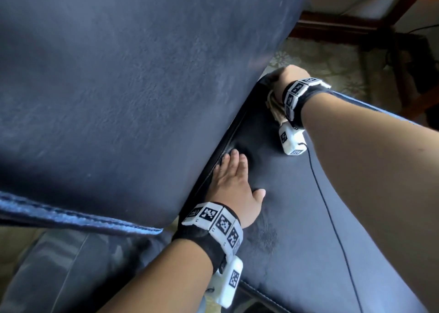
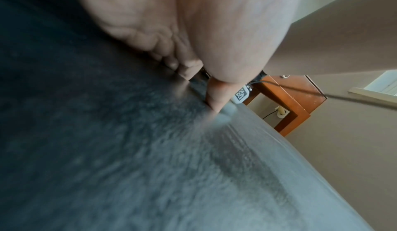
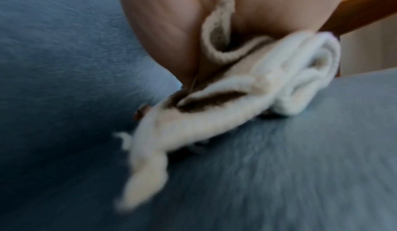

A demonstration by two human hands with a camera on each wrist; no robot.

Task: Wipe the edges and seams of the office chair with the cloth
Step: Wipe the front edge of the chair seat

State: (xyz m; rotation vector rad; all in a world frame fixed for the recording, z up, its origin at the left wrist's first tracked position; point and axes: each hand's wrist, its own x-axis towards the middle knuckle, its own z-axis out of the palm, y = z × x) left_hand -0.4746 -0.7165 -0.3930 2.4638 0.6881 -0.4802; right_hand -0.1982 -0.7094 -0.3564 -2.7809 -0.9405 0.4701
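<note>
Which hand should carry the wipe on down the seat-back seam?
Probably the right hand: it grips the cloth at the seam's far end. The left hand lies flat on the seat, without cloth.

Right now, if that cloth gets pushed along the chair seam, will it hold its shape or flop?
Probably flop: the cloth lies bunched in soft folds under the right hand, with a loose end trailing on the seat. It looks light and would likely drag rather than slide.
</note>
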